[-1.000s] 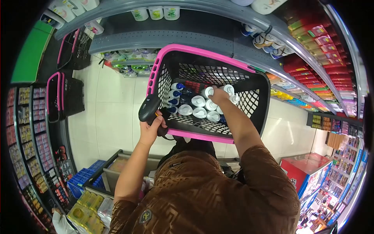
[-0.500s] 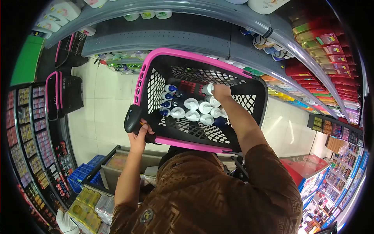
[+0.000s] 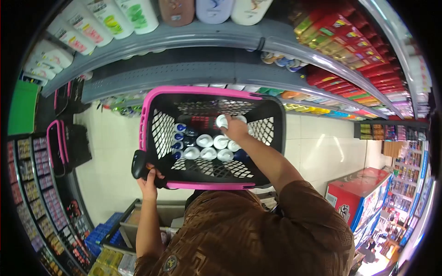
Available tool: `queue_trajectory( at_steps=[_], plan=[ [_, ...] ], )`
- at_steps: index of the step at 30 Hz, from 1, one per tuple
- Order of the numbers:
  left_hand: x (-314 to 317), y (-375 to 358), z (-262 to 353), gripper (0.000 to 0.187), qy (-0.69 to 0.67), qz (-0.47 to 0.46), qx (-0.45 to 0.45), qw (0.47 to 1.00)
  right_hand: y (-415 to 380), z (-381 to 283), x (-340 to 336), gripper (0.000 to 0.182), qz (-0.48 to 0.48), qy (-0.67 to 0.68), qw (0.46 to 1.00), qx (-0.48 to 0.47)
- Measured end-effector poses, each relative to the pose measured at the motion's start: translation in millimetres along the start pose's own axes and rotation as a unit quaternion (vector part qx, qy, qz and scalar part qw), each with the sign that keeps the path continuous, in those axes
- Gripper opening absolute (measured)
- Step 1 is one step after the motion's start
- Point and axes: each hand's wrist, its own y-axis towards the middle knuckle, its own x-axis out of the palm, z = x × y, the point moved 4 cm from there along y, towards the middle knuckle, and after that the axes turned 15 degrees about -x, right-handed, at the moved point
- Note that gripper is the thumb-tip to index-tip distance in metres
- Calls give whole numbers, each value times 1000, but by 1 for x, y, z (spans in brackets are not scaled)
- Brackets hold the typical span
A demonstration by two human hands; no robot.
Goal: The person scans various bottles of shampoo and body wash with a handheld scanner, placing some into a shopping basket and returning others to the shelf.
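Note:
A black shopping basket with a pink rim [image 3: 198,89] stands open before me. Inside it are several white-topped bottles [image 3: 208,153] packed close together, and a column of blue-capped bottles [image 3: 177,136] on the left. My right hand [image 3: 236,128] reaches into the basket, its fingers closed round the top of a white bottle [image 3: 222,120] in the back row. At the basket's front left corner, my left hand [image 3: 148,183] grips a black handheld barcode scanner [image 3: 138,164], fingers wrapped round its handle.
Shelves [image 3: 152,73] run behind the basket, with large shampoo-like bottles [image 3: 110,20] above and red packs [image 3: 340,41] to the right. Stacked black baskets [image 3: 76,142] stand at left. A red-topped cabinet [image 3: 359,181] is at right, blue crates [image 3: 102,232] lower left.
The view has shifted, so the basket appears lower and further left, and more upper shelf shows. My right hand has moved the white bottle slightly left within the basket. My left hand still holds the scanner.

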Motion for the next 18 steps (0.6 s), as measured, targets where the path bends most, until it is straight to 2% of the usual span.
queue_trajectory(
  at_steps=[2, 4, 5, 6, 7, 8, 9, 10, 11, 12, 14, 15, 16, 18],
  plan=[
    [0, 1, -1, 21, -10, -9, 20, 1000, -24, -6, -38, 43, 81, 80, 993, -34],
    [5, -2, 4, 21, -10, -13, 30, 999, -51, -5, -88, 28, 171, 153, 973, -20],
    [6, -2, 3, 21, -13, -15, 29, 999, -60, 1, -112, 20, 268, 163, 949, -26],
    [5, -1, 3, 21, -9, -8, 26, 1000, -61, 26, -125, 15, 287, 153, 945, -49],
    [3, -1, 2, 20, -3, -1, 21, 1000, -63, 41, -155, 14, 296, 166, 941, -11],
    [3, -2, 3, 20, 0, -4, 17, 1000, -61, 58, -183, 14, 358, 152, 921, -14],
    [3, -2, 4, 19, 4, -6, 16, 1000, -57, 79, -213, 16, 383, 132, 914, 28],
    [4, -1, 5, 18, 6, -6, 18, 1000, -45, 138, -216, 22, 440, 127, 889, 32],
    [4, -1, 5, 18, 6, -2, 13, 1000, -37, 167, -243, 30, 514, 24, 857, 12],
    [5, 0, 5, 18, 8, 1, 12, 1000, -24, 214, -257, 34, 508, 81, 854, 75],
    [6, 1, 6, 17, 14, 18, -1, 1000, 5, 260, -290, 37, 575, 211, 791, -21],
    [6, 1, 6, 17, 13, 21, -3, 1000, 12, 267, -315, 36, 513, -53, 857, -1],
    [8, 1, 7, 17, 18, 26, -6, 999, 21, 276, -327, 36, 409, -312, 857, 19],
    [11, 0, 10, 17, 22, 36, -15, 999, 39, 328, -322, 33, 356, -267, 892, 76]
  ],
)
